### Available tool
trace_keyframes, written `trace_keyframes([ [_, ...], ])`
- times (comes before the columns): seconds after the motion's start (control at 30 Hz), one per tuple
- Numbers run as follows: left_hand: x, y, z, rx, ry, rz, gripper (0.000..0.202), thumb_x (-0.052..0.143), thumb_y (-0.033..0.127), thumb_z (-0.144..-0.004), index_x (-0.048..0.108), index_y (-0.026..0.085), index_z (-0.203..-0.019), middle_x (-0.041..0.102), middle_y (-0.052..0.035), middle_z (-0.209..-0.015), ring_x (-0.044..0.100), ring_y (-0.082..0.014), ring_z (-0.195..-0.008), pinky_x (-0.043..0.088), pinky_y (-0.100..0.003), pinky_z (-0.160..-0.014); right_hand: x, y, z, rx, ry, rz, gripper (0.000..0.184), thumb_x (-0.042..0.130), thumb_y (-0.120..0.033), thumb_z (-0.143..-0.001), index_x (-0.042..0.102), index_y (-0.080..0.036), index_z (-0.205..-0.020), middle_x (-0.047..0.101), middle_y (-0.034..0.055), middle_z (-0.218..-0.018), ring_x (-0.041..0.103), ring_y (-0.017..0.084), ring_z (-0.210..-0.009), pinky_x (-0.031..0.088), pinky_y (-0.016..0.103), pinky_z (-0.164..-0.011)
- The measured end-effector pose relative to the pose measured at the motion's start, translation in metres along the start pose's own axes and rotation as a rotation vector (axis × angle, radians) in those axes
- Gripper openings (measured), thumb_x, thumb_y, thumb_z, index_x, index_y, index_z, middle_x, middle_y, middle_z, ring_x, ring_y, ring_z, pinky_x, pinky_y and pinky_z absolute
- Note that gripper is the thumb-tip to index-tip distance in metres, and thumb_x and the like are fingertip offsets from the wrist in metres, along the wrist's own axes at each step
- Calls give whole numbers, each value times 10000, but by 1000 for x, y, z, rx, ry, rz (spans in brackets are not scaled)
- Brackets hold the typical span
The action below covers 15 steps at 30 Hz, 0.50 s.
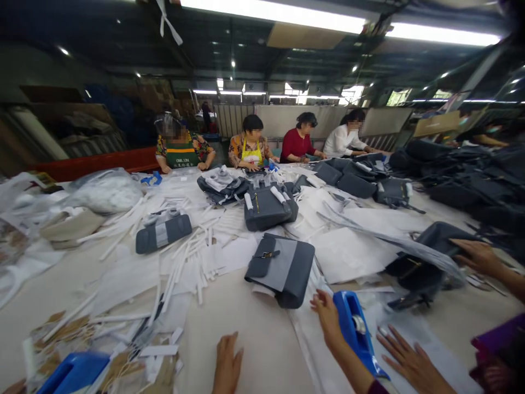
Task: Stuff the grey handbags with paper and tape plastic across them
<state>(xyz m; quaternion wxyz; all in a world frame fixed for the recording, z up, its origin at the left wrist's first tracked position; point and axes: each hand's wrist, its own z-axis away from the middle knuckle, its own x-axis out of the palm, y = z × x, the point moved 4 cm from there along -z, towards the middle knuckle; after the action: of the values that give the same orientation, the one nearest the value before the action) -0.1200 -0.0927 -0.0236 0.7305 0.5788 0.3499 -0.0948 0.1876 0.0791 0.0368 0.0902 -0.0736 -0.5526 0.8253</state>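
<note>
My left hand is over the bare table near the bottom edge, fingers slightly bent, thumb apart, nothing in it. To the right, my right hand reaches forward from a dark maroon cuff, its fingers apart and empty. Close beside it stands a blue tape dispenser; I cannot tell whether the two touch. Just beyond my hands lies a dark grey bag with a buckled flap and a pale wrap around its middle. White paper sticks out under it.
At right, a co-worker's hand lies spread on the table, another on a dark bag. Paper strips, a second blue dispenser and more bags cover the table. Several people work along the far side.
</note>
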Motion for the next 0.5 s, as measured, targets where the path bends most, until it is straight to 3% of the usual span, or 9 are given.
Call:
trace_keyframes([
  [0.1, -4, 52, -49, -100, -26, 111, 458, 482, 322, -776, 600, 160, -1188, 555, -117, -1099, 602, -238, -961, 526, -397, -872, 6, -42, -59, 106, -73, -41, 636, 708, -547, -646, 537, -203, -1152, 613, 88, -1083, 614, 210, -957, 509, 312, -801],
  [0.17, -4, 92, -86, -119, -21, -33, 510, 481, 270, -784, 536, 133, -1272, 513, -135, -1205, 561, -231, -1081, 478, -365, -952, 20, -56, -84, 214, -193, -50, 582, 706, -571, -669, 591, -172, -1078, 644, 117, -984, 637, 231, -898, 523, 348, -773],
  [0.27, 0, 142, -139, -133, -4, -88, 573, 542, 236, -769, 492, 110, -1326, 496, -155, -1265, 489, -267, -1196, 366, -382, -1060, 43, -58, -95, 379, -347, -55, 558, 735, -556, -663, 624, -130, -1007, 669, 154, -875, 663, 271, -813, 537, 429, -744],
  [0.37, 14, 170, -175, -138, -40, -83, 537, 550, 245, -797, 507, 167, -1326, 495, -124, -1308, 465, -259, -1233, 308, -365, -1091, 62, -50, -88, 429, -411, -89, 524, 732, -491, -687, 615, -135, -1053, 693, 154, -904, 675, 277, -845, 540, 452, -783],
  [0.5, 35, 181, -187, -195, -84, -26, 485, 504, 304, -860, 507, 192, -1332, 506, -122, -1309, 430, -280, -1266, 249, -416, -1118, 70, -41, -76, 354, -372, -141, 518, 710, -405, -700, 588, -151, -1135, 716, 110, -913, 679, 257, -886, 545, 402, -836],
])
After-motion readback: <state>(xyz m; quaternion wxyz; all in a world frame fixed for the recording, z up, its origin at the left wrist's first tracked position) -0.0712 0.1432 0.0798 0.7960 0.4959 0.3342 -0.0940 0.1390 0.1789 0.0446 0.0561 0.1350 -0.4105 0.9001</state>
